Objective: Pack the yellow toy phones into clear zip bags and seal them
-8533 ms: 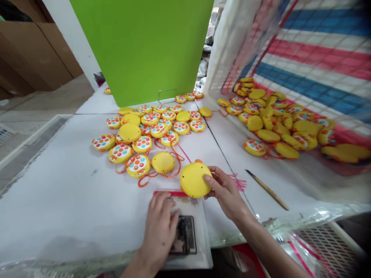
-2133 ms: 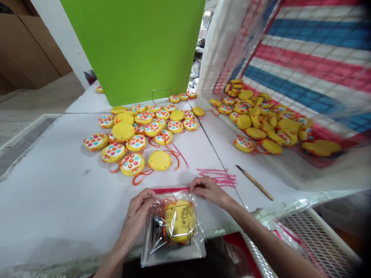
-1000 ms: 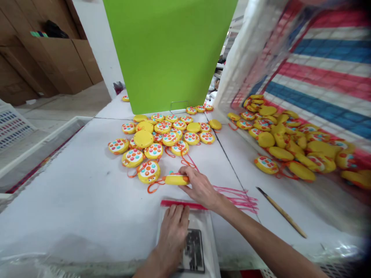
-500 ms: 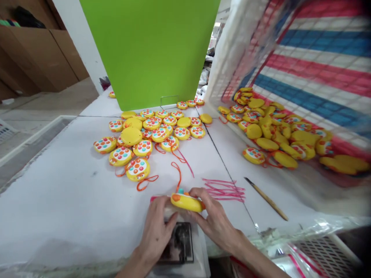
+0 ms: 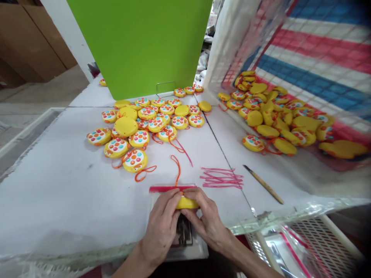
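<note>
At the lower centre of the frame, the left hand (image 5: 163, 219) and the right hand (image 5: 211, 221) are both gripping a rounded yellow plastic toy (image 5: 187, 203) edge-on, neither lying nearer; its long axis is running left to right, over a clear plastic bag (image 5: 197, 251) with a red top strip (image 5: 164, 189)

Upright green board (image 5: 142, 46), wooden-handled tool (image 5: 264, 185) beside pink lines (image 5: 222, 180), brown cardboard (image 5: 34, 42) behind

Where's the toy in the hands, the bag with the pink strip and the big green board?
Toy (image 5: 187, 203): head view, on its yellow side.
Bag (image 5: 164, 189): head view, on its pink strip.
Green board (image 5: 142, 48): head view, on its flat front.
</note>
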`<control>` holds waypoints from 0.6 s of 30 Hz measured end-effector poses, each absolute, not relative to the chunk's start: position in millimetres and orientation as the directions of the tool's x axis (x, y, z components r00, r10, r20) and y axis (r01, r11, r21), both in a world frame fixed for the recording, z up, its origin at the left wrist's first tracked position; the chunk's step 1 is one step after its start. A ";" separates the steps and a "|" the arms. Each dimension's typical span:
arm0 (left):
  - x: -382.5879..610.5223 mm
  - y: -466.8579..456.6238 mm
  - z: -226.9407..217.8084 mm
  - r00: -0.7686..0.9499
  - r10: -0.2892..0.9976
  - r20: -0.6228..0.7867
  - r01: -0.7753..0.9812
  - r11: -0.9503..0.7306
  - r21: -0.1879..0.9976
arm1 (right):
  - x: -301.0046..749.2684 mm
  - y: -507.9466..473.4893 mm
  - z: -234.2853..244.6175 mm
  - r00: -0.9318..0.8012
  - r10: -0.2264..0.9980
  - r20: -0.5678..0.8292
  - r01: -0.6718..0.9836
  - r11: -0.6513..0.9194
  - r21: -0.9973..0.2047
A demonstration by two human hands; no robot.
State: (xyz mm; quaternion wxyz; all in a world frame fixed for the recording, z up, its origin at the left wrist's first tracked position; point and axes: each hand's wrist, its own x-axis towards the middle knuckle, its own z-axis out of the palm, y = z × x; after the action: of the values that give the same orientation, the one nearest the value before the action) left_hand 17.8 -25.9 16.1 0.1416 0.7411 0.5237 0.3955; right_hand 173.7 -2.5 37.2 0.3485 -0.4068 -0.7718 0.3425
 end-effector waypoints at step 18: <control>20.7 -16.3 -5.2 0.307 0.922 0.238 0.864 -0.375 0.337 | 190.9 13.6 39.1 -0.180 0.940 -0.290 -0.100 -0.311 -0.945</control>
State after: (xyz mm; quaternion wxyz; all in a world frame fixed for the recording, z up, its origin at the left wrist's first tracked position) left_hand 20.7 -16.3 -5.2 0.0728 0.8051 0.5544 0.1978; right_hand 190.9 13.6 39.1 0.4060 -0.4954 -0.4239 0.6404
